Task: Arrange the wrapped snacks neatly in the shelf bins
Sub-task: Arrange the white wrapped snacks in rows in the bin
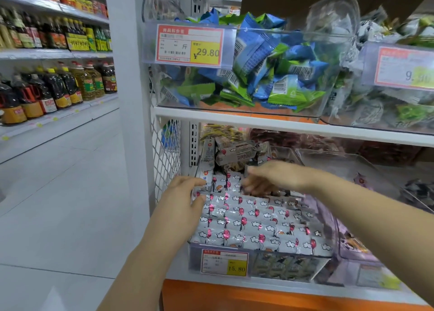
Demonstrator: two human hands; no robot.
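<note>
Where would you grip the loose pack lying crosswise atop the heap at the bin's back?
Probably pinch the pack across its narrow middle, coming from the front: it lies crosswise, long side facing out, and the shelf above blocks a straight-down reach.

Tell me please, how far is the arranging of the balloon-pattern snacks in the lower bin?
Done: the front rows of balloon-print snacks lie flat and aligned in the lower bin. In hand: the left hand touches their left edge; the blurred right hand reaches the back rows. Left: the pile behind is jumbled.
</note>
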